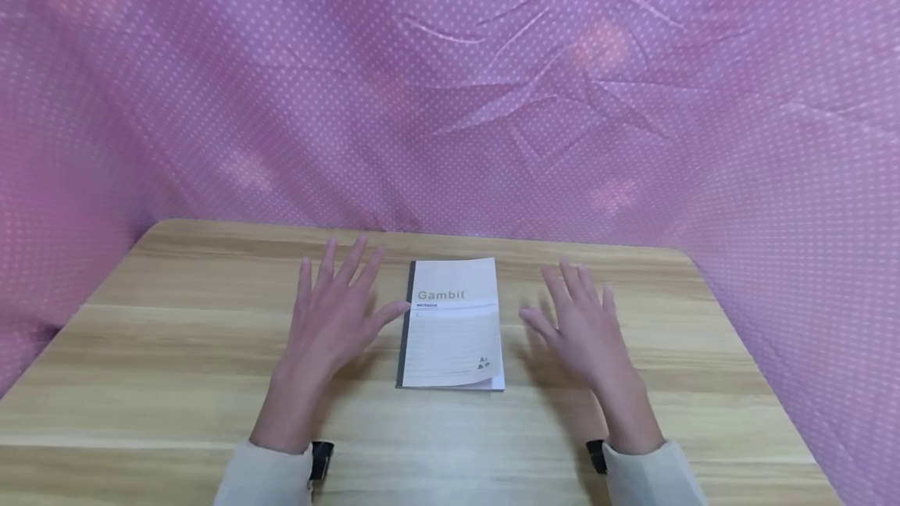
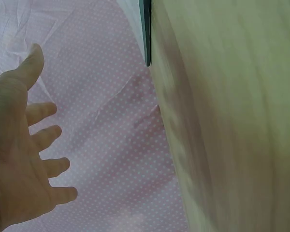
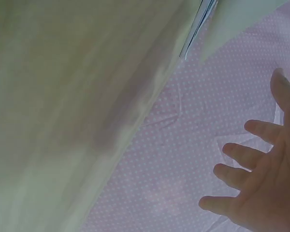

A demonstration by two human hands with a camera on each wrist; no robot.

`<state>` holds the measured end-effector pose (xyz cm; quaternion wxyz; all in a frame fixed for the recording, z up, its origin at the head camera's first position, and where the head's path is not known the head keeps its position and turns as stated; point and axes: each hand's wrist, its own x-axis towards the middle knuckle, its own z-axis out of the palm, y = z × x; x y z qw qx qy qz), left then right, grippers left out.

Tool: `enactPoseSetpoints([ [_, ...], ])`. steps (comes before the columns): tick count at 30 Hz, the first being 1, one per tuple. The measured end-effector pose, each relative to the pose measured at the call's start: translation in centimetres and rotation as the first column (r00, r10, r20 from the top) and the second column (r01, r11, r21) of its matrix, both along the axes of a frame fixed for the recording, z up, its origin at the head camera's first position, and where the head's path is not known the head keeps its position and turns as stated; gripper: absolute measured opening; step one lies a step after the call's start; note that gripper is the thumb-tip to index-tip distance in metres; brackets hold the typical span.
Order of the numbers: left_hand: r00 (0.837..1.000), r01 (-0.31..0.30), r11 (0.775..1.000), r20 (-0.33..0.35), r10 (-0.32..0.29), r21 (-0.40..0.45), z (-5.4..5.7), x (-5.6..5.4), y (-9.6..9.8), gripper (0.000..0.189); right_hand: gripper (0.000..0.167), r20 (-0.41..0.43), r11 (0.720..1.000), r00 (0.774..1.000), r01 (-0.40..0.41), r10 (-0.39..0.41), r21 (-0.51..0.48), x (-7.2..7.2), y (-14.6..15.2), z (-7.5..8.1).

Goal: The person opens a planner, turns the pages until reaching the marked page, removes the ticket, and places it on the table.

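Observation:
A notebook (image 1: 453, 334) with a pale cover, a dark spine along its left side and the word "Gambit" lies on the wooden table. Its lower right cover corner lifts a little off the pages. To its left, my left hand (image 1: 333, 322) is held over the table with the fingers spread, and the thumb tip overlaps the spine in the head view. My right hand (image 1: 587, 326) hovers on the other side, fingers spread, its thumb pointing toward the notebook's right edge. Both palms hold nothing, as the left wrist view and the right wrist view show.
The table (image 1: 176, 350) has light wood grain and rounded far corners. A pink cloth (image 1: 450, 100) with white dots hangs behind it and along both sides. Dark bands (image 1: 321, 461) show at the cuffs of my light sleeves (image 1: 267, 476).

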<state>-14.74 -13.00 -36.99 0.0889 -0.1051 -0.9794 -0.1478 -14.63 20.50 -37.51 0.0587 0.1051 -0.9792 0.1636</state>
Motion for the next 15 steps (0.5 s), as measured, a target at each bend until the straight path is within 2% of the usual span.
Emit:
enactPoseSetpoints([
  [8, 1.000, -0.004, 1.000, 0.018, 0.004, 0.024, 0.31, -0.10, 0.09, 0.088, 0.079, -0.023, 0.999, 1.000, -0.006, 0.007, 0.039, -0.31, -0.28, 0.74],
  [15, 0.999, -0.027, 0.992, 0.045, 0.021, 0.122, 0.38, -0.15, 0.00, 0.081, 0.068, -0.092, 0.990, 0.996, -0.005, -0.008, -0.138, -0.41, 0.25, 0.94],
])
